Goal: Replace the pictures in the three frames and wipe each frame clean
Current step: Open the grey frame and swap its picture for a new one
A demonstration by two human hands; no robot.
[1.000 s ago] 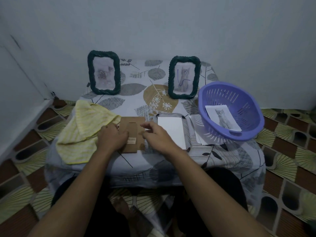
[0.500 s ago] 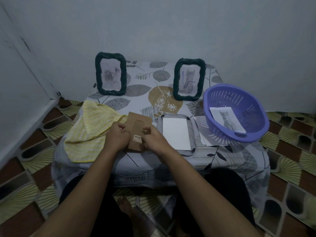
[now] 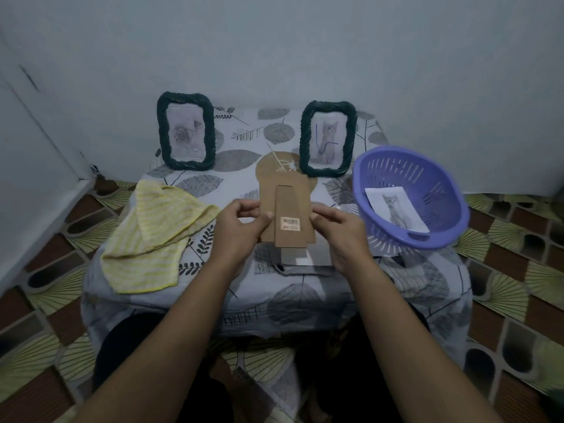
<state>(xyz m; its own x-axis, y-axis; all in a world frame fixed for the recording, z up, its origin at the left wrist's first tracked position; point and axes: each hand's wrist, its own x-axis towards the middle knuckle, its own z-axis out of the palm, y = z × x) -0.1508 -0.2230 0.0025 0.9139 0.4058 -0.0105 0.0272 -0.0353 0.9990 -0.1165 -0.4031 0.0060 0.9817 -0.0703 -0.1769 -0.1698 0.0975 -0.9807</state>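
Both my hands hold a brown cardboard frame backing [image 3: 288,215] with a stand flap and a barcode sticker, lifted above the table. My left hand [image 3: 241,222] pinches its left edge; my right hand [image 3: 337,225] grips its right edge. Under it lies the third frame [image 3: 305,264] face down, mostly hidden by the backing. Two dark green rope-edged frames stand at the back: the left frame [image 3: 185,131] and the right frame [image 3: 328,138], each with a picture inside. A yellow striped cloth [image 3: 152,233] lies on the left.
A purple plastic basket [image 3: 427,166] at the right holds a cat picture [image 3: 396,209]. Loose papers [image 3: 387,245] lie partly under the basket. The small table [image 3: 244,285] has a leaf-print cover. Walls stand close behind and at the left; tiled floor surrounds the table.
The cardboard backing lay flat on the table beside the cloth; both hands have picked it up and carried it right, over the face-down frame.
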